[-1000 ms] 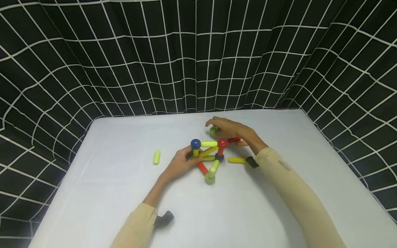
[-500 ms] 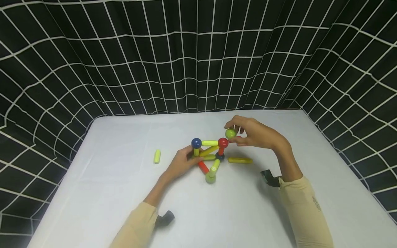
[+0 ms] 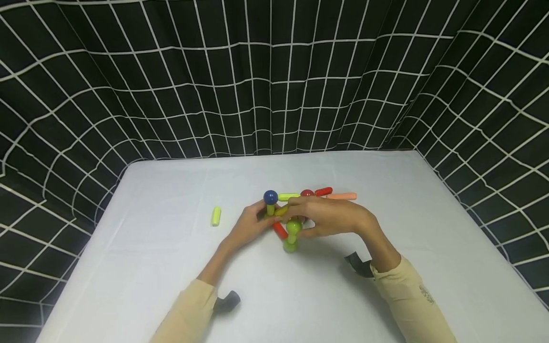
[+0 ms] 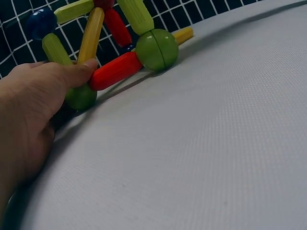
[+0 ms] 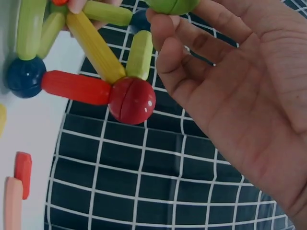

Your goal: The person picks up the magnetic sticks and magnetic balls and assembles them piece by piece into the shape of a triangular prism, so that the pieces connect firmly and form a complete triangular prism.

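Observation:
A frame of coloured sticks and balls stands on the table, with a blue ball (image 3: 270, 197) and a red ball (image 5: 132, 100) at its upper corners. My left hand (image 3: 250, 226) grips its lower left corner, the thumb by the yellow stick (image 4: 91, 36) and the red stick (image 4: 116, 71). Below that thumb shows a green corner ball (image 4: 80, 97). With its fingertips my right hand (image 3: 332, 216) holds a glossy green ball (image 3: 294, 226) over the upright light green stick (image 4: 135, 15) at the near corner. Whether ball and stick touch is unclear. The right hand hides part of the frame.
A loose light green stick (image 3: 216, 216) lies to the left on the white table (image 3: 171, 190). Behind the right hand lie a red stick (image 3: 323, 191) and a salmon stick (image 3: 343, 196). A black curtain with white grid lines (image 3: 270, 95) surrounds the table.
My right hand has picked the green ball off the table behind the frame and brought it nearer, above the near corner. The left hand keeps its grip in the same place.

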A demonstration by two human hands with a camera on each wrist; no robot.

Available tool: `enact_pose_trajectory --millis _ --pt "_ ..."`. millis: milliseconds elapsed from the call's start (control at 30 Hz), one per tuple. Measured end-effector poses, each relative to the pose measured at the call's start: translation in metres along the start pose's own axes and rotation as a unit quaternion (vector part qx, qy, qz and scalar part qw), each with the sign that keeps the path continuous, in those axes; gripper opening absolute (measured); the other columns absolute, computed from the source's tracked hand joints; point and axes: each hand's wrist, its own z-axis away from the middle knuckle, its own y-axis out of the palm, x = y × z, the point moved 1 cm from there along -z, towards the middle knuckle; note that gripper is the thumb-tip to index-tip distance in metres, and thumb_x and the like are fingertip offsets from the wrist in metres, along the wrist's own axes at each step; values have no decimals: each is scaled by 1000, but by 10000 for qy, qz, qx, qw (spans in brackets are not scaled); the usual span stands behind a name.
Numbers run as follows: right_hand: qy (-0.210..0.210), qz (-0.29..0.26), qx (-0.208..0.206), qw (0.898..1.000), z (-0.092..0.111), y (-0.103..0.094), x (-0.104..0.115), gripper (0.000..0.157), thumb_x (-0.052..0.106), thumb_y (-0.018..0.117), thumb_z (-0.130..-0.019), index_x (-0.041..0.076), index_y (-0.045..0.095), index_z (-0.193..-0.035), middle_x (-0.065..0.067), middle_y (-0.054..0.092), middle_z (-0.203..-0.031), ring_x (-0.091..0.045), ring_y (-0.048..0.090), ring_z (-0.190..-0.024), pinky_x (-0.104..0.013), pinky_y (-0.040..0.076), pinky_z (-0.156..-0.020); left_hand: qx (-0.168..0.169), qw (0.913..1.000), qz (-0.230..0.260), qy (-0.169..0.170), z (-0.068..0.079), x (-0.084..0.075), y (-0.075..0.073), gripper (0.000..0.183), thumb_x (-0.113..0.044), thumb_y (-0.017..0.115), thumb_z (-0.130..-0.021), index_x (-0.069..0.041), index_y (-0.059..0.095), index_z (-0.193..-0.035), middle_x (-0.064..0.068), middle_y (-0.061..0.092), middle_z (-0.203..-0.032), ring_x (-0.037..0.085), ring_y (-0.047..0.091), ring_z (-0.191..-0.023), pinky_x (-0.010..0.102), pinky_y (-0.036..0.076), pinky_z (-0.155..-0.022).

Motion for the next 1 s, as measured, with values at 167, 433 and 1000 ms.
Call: enact_pose_trajectory --millis 167,433,1000 --pt "-76 -241 -24 9997 4 -1 -3 50 12 82 -89 17 67 -136 5 71 -128 -8 65 -104 -35 60 -95 -16 10000 -1 -26 0 0 1 32 -26 75 -97 -16 68 -126 4 74 -128 24 63 -135 46 46 -120" --pt "589 -184 -1118 9918 40 -31 -27 34 15 74 -98 17 66 -131 5 71 -110 -10 63 -96 -30 58 -83 17 9999 69 -112 0 -1 3 34 -27 75 -97 -17 67 -128 3 73 -129 23 64 -133 45 47 -119" --pt "2262 419 -999 9680 7 7 -121 43 5 73 -96 5 65 -138 -18 69 -127 -33 64 -114 -51 58 -103 -46 9998 -22 -175 0 -1 3 34 -29 75 -97 -18 67 -128 2 73 -129 22 64 -132 44 48 -118"
